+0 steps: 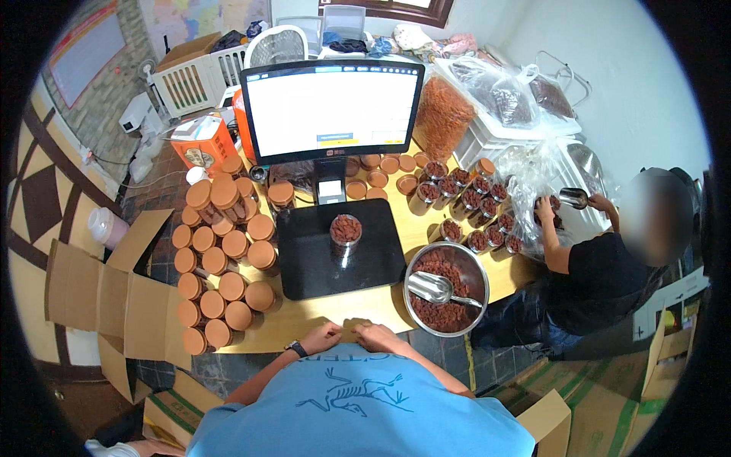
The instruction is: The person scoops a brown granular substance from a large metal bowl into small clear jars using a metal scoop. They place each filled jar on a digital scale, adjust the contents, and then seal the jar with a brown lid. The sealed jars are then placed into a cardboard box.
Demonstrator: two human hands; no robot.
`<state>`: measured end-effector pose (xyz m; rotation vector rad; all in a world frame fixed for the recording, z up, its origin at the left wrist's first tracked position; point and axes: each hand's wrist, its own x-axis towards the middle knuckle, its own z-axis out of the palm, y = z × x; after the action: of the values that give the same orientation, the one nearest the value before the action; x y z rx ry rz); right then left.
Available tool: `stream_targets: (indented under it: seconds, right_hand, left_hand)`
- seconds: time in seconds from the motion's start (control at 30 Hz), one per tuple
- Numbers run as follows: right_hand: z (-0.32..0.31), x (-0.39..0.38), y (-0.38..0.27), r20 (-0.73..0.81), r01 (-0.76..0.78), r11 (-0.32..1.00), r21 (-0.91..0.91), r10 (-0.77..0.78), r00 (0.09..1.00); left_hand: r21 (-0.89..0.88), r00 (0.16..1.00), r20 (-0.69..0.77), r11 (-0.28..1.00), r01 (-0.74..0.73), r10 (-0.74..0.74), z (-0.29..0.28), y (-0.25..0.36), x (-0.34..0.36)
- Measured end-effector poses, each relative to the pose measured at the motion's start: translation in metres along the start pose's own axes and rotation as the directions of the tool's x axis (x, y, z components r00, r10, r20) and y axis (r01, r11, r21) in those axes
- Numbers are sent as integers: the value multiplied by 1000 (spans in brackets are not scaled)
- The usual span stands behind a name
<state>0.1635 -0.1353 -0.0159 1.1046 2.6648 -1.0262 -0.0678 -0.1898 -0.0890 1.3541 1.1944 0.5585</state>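
Both my hands rest at the table's front edge, close together. My left hand point(324, 336) is closed with its fingers curled, a dark watch on the wrist. Beside it my right hand point(377, 337) is also curled closed; no object shows in either. Ahead of them a clear jar point(346, 232), filled with dark reddish-brown pieces and without a lid, stands on a black scale platform point(308, 266). To my right, a steel bowl point(483, 268) holds more of these pieces, with a metal scoop point(431, 288) lying on top.
Many copper-lidded jars point(232, 286) crowd the table's left side. Several open filled jars point(470, 199) stand right, with loose lids point(377, 177) behind the scale. A lit screen point(335, 110) rises behind the platform. At right a co-worker point(601, 266) holds a scoop and plastic bag. Open cardboard boxes point(148, 305) stand left.
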Motion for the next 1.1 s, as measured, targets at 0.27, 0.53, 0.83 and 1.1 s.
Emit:
stream_targets:
  seconds: [0.27, 0.53, 0.83, 1.1]
  right_hand:
    - [-85, 22, -12, -303, -87, 917, 389, 217, 928]
    - [-190, 142, 31, -652, 78, 988, 132, 28, 758]
    - [-211, 165, -4, -483, -93, 985, -148, 10, 876]
    - [-199, 162, 0, -495, -148, 979, -138, 61, 867]
  left_hand:
    - [-39, 999, -10, 998, 52, -53, 3, -6, 0]
    - [9, 994, -66, 997, 83, -82, 1, 9, -17]
    - [-163, 980, -156, 982, 99, -125, 2, -6, -29]
    - [-136, 983, -156, 988, 77, -98, -3, 14, -32]
